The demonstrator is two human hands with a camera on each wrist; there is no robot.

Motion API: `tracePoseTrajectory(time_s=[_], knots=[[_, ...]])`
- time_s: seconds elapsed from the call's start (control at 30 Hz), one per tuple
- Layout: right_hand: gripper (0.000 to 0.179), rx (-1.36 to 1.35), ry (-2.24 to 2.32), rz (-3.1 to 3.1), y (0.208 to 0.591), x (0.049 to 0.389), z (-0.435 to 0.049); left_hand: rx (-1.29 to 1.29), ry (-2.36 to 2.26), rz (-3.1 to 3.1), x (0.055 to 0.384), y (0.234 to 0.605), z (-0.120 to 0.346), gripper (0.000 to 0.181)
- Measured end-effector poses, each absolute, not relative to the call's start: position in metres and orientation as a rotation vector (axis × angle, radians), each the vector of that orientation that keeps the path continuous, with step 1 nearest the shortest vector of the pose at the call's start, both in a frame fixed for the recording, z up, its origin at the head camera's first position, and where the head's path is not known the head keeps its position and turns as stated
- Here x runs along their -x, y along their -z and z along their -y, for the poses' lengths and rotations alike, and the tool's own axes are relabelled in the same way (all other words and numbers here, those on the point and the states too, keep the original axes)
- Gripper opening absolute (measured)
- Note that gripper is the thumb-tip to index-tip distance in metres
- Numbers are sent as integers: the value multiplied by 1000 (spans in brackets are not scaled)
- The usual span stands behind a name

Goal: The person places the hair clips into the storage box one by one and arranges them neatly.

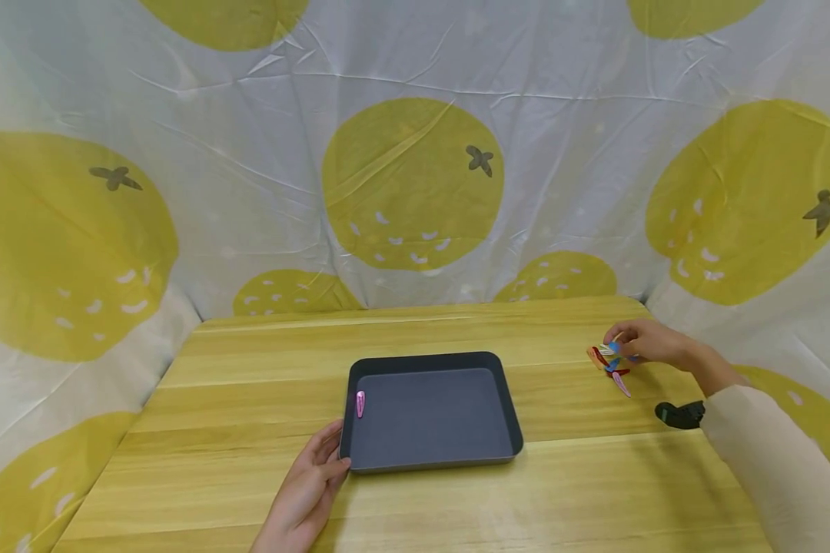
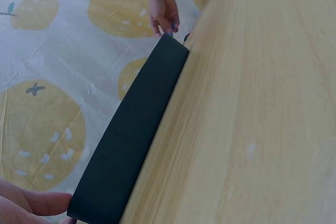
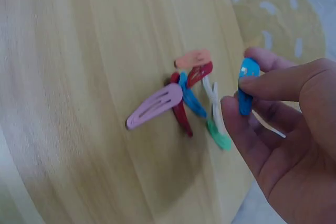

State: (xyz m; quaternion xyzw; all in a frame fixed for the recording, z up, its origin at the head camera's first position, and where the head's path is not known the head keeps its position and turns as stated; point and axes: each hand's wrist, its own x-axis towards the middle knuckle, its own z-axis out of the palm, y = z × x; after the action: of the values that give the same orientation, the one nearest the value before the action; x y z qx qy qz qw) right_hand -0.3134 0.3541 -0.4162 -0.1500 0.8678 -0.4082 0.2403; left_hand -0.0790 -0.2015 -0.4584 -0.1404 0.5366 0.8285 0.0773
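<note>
A dark grey baking tray (image 1: 429,463) lies on the wooden table, with one pink snap hair clip (image 1: 360,404) against its left side. My left hand (image 1: 307,484) grips the tray at its near left corner, thumb on the rim. Over at the right, my right hand (image 1: 653,342) pinches a blue hair clip (image 3: 245,85) between thumb and fingers, above a small pile. That pile holds a lilac-pink clip (image 3: 156,104), an orange clip (image 3: 193,58), a green clip (image 3: 219,136) and several red, blue and white ones, overlapping one another.
A black object (image 1: 679,415) lies near the right forearm, partly hidden by the sleeve. Behind and beside the wooden table (image 1: 249,399) hangs a white cloth (image 1: 263,184) printed with yellow fruit. The table's far edge meets this cloth.
</note>
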Motion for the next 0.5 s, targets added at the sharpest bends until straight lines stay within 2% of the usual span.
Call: tracePoseTrajectory(time_s=[0.27,0.5], knots=[[30,446,1093,-2378,403,313,-330,416,-2470,-1625,79,459,202,71],[25,490,1120,-2334,399,317,-309,410,-2476,-1616,79,459,202,71]])
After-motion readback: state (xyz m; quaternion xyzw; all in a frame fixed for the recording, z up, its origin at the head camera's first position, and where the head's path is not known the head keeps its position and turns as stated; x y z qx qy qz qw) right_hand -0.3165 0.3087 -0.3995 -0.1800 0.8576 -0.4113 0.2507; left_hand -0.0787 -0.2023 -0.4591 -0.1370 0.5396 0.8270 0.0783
